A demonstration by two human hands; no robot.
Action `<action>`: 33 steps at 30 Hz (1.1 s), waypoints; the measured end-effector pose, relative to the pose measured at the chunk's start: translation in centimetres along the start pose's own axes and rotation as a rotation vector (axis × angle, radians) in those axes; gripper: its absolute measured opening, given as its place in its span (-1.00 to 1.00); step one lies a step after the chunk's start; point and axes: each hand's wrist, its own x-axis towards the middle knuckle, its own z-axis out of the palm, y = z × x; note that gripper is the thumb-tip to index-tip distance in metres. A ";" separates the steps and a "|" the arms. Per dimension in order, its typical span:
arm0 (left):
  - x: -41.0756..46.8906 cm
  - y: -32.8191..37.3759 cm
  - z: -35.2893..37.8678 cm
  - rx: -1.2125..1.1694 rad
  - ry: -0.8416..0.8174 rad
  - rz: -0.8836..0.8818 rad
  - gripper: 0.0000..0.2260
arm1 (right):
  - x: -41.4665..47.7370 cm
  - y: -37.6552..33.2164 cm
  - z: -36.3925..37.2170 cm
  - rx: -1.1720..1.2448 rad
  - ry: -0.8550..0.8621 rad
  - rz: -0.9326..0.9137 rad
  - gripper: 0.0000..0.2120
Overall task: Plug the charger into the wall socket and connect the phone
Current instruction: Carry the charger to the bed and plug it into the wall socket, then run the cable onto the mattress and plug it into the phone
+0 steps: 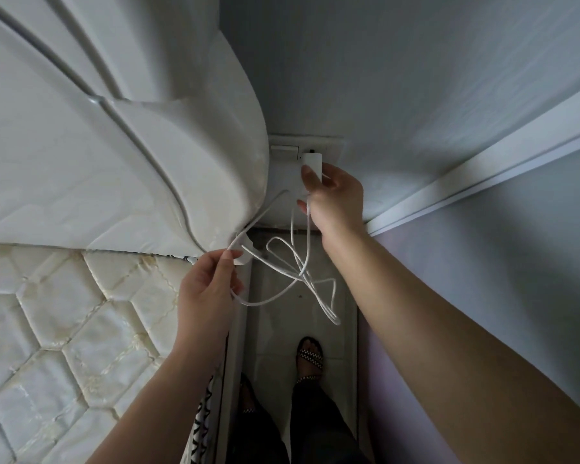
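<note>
— Where is the charger (313, 164) right now?

— Up at the wall socket (307, 149), a white plate set low on the grey wall (416, 78) just beside the curved white headboard (131, 145). The white block's top end meets the plate; whether its pins are fully seated cannot be told from here.

— And what grips it?

— The right hand (335, 195). Its fingers (310, 179) are clamped on the lower part of the block, thumb on the near face, the others wrapped behind. A strand of the white cable (295, 279) also passes through that same fist, under the curled little finger.

— Where does the cable run?

— It drops from the right hand in tangled loops that hang over the tiled floor (282, 336) between the bed and the wall, then rises to the left hand (208, 293). One strand also leads up along the headboard's edge.

— Is the left hand closed?

— Yes, its fingers (230, 256) are pinched together on the cable, thumb against forefinger, close to the corner of the quilted mattress (64, 329). A small white piece sits right behind the fingertips; what it is cannot be made out.

— Anything else below?

— Two sandalled feet (310, 358) standing on the floor, directly under the hanging loops.
</note>
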 end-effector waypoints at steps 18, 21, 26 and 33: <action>-8.1 3.8 -5.6 0.035 0.025 -0.041 -0.82 | -8.3 -0.8 -3.6 -0.385 0.015 -0.187 -0.63; -11.2 5.1 -7.3 0.017 0.043 -0.040 -0.83 | -13.2 -1.0 -4.0 -0.338 -0.103 -0.139 -0.71; -15.5 6.8 -9.3 -0.046 -0.028 -0.027 -0.80 | -17.5 -1.8 -3.4 -0.520 -0.269 -0.175 -0.65; -18.1 6.9 -9.9 0.047 -0.130 0.026 -0.80 | -19.0 -1.3 -5.4 -0.810 -0.070 -0.288 -0.58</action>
